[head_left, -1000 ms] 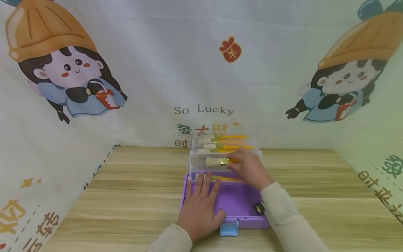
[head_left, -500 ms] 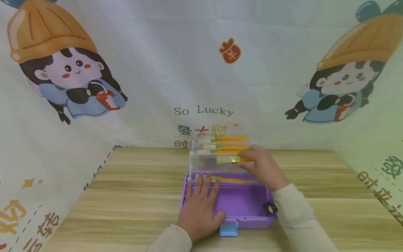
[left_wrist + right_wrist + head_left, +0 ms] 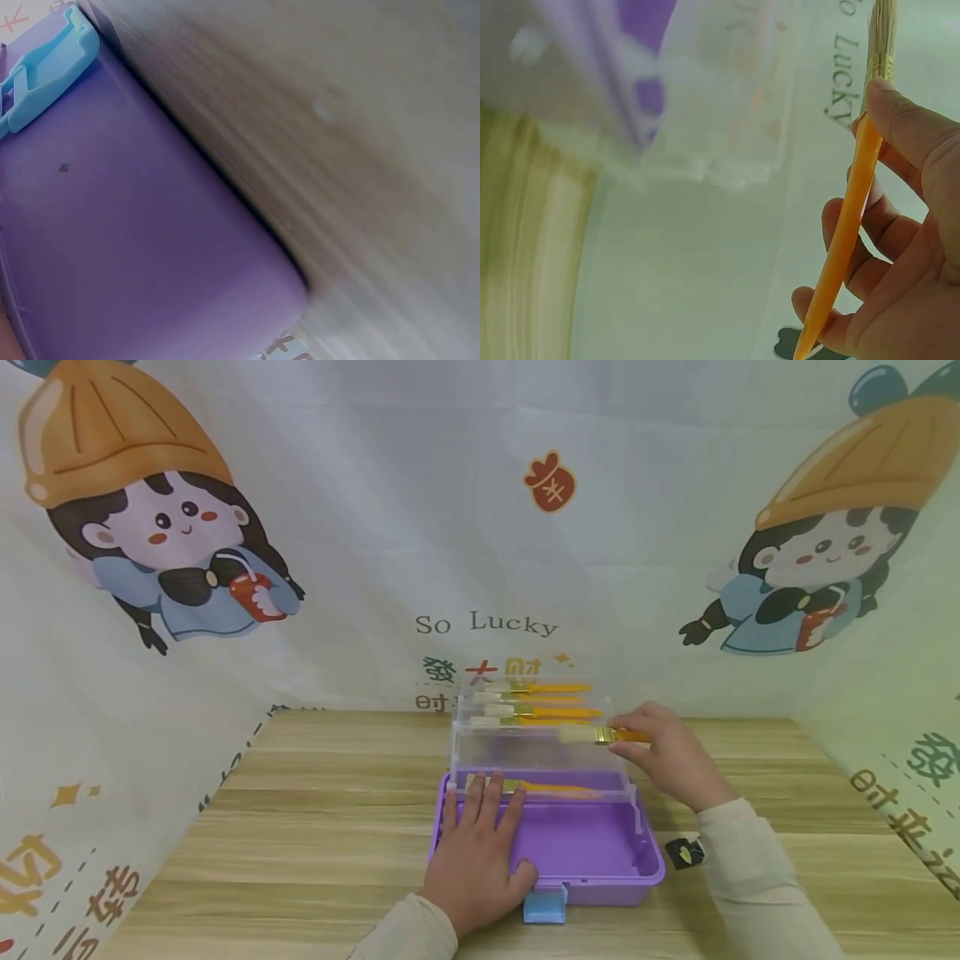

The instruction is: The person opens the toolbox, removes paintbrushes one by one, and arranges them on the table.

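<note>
The right hand (image 3: 678, 762) pinches a flat paintbrush (image 3: 605, 736) with orange handle and pale bristles.
From where I stand, it is in the air near the right end of the clear plastic trays (image 3: 480, 752), above a purple rectangular plastic box (image 3: 577, 843). The left hand (image 3: 477, 867) grips nothing; its fingers lie straight and spread over the box's left part.

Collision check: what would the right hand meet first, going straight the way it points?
Probably the clear trays: the paintbrush in the right hand overlaps them in the head view, bristles leading. Depth's unclear; it may pass in front.
</note>
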The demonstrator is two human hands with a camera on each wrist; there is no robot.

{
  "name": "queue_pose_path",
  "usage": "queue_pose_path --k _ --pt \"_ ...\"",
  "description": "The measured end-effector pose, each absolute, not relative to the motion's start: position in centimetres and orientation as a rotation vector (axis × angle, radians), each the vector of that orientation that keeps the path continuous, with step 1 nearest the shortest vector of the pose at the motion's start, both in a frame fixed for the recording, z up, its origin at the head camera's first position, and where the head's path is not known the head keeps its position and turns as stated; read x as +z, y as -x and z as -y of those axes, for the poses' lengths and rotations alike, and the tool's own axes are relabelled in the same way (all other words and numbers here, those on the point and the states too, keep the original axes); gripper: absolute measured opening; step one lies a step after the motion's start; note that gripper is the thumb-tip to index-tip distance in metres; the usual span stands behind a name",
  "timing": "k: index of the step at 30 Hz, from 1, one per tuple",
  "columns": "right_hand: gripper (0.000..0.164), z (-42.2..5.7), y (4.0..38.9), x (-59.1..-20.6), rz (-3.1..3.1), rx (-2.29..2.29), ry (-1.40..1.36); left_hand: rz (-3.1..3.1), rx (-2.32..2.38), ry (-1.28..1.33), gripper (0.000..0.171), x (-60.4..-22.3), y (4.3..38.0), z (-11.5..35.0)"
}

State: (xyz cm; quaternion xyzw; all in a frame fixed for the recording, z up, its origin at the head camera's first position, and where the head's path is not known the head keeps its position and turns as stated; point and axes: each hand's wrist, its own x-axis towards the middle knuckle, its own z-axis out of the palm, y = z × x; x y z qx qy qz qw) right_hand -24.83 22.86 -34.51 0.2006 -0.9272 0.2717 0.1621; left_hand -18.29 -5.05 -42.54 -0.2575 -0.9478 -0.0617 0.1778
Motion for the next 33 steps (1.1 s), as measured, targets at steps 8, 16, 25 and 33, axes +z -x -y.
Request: queue_pose_path --k 8,16,25,33 --pt "0.035 -25.6 25.1 -35.1 2.660 0.723 -0.558 2.682 -0.169 0.730 0.080 -42.7 18.4 5.1" --pt "0.033 -29.6 25.3 -36.0 2.687 0.676 -0.526 2.657 -0.179 0.735 0.080 -42.7 18.3 5.1" --pt "0.030 -33.6 26.0 -38.0 2.749 0.641 -0.495 2.663 -0.176 0.730 0.080 -42.5 18.2 5.0" --pt "0.029 -35.0 27.4 -39.9 2.846 0.680 -0.509 2.660 -0.163 0.727 0.080 -42.5 18.2 5.1"
